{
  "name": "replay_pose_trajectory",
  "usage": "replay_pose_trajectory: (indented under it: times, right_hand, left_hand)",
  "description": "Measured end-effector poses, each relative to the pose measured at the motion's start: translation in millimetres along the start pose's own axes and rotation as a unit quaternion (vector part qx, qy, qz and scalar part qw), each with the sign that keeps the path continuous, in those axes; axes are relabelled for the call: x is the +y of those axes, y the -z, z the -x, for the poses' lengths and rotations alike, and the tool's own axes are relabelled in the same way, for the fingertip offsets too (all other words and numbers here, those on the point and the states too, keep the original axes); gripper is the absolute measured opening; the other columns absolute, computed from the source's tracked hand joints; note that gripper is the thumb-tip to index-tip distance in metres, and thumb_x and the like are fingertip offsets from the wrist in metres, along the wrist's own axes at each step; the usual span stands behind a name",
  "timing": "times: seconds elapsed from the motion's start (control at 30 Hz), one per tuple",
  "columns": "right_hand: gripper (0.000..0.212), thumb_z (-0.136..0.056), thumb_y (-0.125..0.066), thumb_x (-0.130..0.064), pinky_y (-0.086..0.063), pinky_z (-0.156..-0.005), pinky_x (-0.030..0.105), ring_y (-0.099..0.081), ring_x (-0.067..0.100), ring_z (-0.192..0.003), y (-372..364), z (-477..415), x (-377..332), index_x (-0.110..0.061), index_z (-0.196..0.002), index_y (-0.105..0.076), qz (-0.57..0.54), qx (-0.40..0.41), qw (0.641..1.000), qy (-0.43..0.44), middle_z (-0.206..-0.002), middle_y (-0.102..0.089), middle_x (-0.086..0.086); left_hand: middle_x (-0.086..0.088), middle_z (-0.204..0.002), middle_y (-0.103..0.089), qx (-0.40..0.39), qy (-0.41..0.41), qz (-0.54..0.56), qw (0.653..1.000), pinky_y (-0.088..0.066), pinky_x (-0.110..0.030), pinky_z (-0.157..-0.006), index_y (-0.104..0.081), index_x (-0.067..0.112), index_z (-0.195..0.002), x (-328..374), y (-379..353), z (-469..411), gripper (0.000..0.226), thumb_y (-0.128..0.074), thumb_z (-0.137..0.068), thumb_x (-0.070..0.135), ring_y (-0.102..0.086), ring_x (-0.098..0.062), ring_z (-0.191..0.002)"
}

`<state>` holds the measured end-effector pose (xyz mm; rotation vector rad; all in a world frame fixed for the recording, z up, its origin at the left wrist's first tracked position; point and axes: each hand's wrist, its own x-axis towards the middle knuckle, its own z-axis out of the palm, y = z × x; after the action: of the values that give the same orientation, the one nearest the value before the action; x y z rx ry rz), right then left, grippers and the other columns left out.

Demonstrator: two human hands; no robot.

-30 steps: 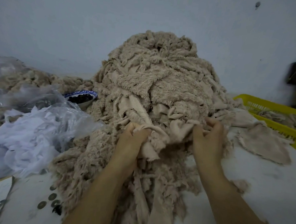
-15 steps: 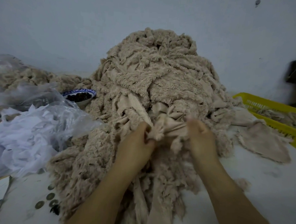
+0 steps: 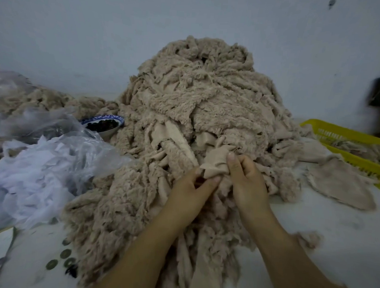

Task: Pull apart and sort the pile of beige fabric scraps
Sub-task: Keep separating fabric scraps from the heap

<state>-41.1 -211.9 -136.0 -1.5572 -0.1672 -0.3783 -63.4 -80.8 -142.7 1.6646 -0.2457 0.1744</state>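
- Scraps of beige fabric sit in one tall pile (image 3: pixel 200 104) on the white table (image 3: pixel 334 228), heaped near the wall and spilling down toward the person.
- Both hands work one smooth scrap (image 3: pixel 214 165) at the front of the pile. The left hand (image 3: pixel 188 194) pinches its lower edge between thumb and fingertips. The right hand (image 3: pixel 246 184) grips its upper part, thumb pressed on top and fingers curled behind.
- I'd say this is the pulling-apart step, with most of the heap not yet sorted.
- Next, the hands likely need to tug in opposite directions until the scrap comes free of the fluffy strips around it, then carry it to its place.
- At the right, a yellow basket (image 3: pixel 348 134) holds a few beige pieces, and a flat piece (image 3: pixel 341 184) lies on the table just beside it.
- Left of the pile, a blue-rimmed bowl (image 3: pixel 102 123) holds small dark bits I can't make out, and a clear plastic bag (image 3: pixel 52 150) holds white shreds.
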Motion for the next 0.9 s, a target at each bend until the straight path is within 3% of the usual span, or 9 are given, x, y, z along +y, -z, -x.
replay_pose_trajectory:
  times: [0.1,0.2,0.3,0.4,0.53,0.63,0.73,0.83,0.9]
  right_hand:
    - [0.033,-0.099,-0.051,-0.045,-0.043,-0.057,0.025,-0.053,0.009,-0.061,4,-5,2,-0.024,-0.074,-0.057,0.008,0.026,1.000,-0.004,-0.066,-0.058,-0.006]
    - [0.035,-0.101,-0.050,-0.042,-0.044,-0.065,0.032,-0.054,0.014,-0.069,9,-7,1,-0.013,-0.083,-0.057,-0.020,0.027,0.999,-0.025,-0.076,-0.059,0.002]
    - [0.034,-0.101,-0.052,-0.040,-0.041,-0.048,0.018,-0.050,0.007,-0.051,4,-2,-1,-0.022,-0.072,-0.055,-0.001,0.025,1.000,0.005,-0.055,-0.055,-0.009]
    - [0.037,-0.100,-0.056,-0.035,-0.037,-0.045,0.014,-0.044,0.002,-0.048,3,0,0,-0.023,-0.066,-0.051,0.006,0.032,0.999,0.021,-0.052,-0.051,-0.013]
    - [0.035,-0.099,-0.057,-0.035,-0.037,-0.046,0.014,-0.049,0.001,-0.050,6,-2,-1,-0.022,-0.068,-0.055,-0.003,0.038,0.999,0.014,-0.056,-0.055,-0.013]
    - [0.038,-0.100,-0.056,-0.036,-0.035,-0.045,0.011,-0.046,-0.002,-0.047,8,-5,-3,-0.028,-0.062,-0.055,0.006,0.047,0.999,0.018,-0.053,-0.053,-0.016]
    - [0.030,-0.099,-0.056,-0.041,-0.046,-0.058,0.025,-0.053,0.004,-0.060,10,-6,-3,-0.042,-0.071,-0.064,0.024,0.048,0.998,0.011,-0.063,-0.059,-0.014]
    - [0.027,-0.099,-0.055,-0.041,-0.049,-0.063,0.031,-0.058,0.002,-0.061,10,-5,-4,-0.047,-0.074,-0.063,0.027,0.053,0.998,0.004,-0.068,-0.065,-0.016]
    - [0.029,-0.099,-0.055,-0.042,-0.053,-0.068,0.033,-0.064,0.003,-0.067,10,-5,-4,-0.048,-0.072,-0.064,0.010,0.055,0.998,-0.009,-0.074,-0.069,-0.015]
  left_hand:
    - [0.002,-0.087,-0.075,0.065,0.035,0.132,0.988,-0.057,-0.031,-0.079,-0.073,0.030,-0.076,4,8,-4,0.025,-0.060,-0.096,0.038,-0.070,-0.014,-0.086]
    - [0.002,-0.081,-0.071,0.087,0.053,0.236,0.966,-0.058,-0.026,-0.070,-0.072,0.026,-0.068,9,14,-7,0.040,-0.052,-0.101,0.039,-0.070,-0.014,-0.079]
    - [0.011,-0.091,-0.074,0.016,0.034,0.019,0.999,-0.060,-0.034,-0.079,-0.070,0.036,-0.086,6,6,0,0.044,-0.051,-0.081,0.075,-0.071,-0.010,-0.088]
    - [0.029,-0.076,-0.062,-0.033,-0.011,-0.136,0.990,-0.046,-0.013,-0.064,-0.061,0.045,-0.074,2,-5,4,0.032,-0.062,-0.070,0.077,-0.058,0.008,-0.069]
    - [0.023,-0.096,-0.070,-0.048,-0.028,-0.093,0.994,-0.051,-0.020,-0.080,-0.069,0.044,-0.096,-5,-2,1,0.008,-0.066,-0.094,0.036,-0.065,0.005,-0.091]
    - [0.007,-0.095,-0.074,-0.004,0.008,-0.016,1.000,-0.056,-0.030,-0.079,-0.065,0.036,-0.085,-1,0,3,0.018,-0.056,-0.101,0.031,-0.069,-0.011,-0.088]
    - [-0.004,-0.097,-0.076,0.027,0.063,0.112,0.991,-0.057,-0.025,-0.068,-0.061,0.026,-0.085,7,0,2,0.021,-0.053,-0.102,0.036,-0.074,-0.019,-0.084]
    - [0.020,-0.108,-0.072,-0.094,0.008,-0.066,0.993,-0.051,-0.013,-0.083,-0.063,0.042,-0.101,7,-3,9,0.027,-0.064,-0.083,0.062,-0.067,0.003,-0.099]
    - [0.027,-0.108,-0.067,-0.131,-0.035,-0.199,0.971,-0.044,-0.008,-0.086,-0.063,0.041,-0.117,-1,-9,10,0.036,-0.067,-0.085,0.058,-0.059,0.010,-0.106]
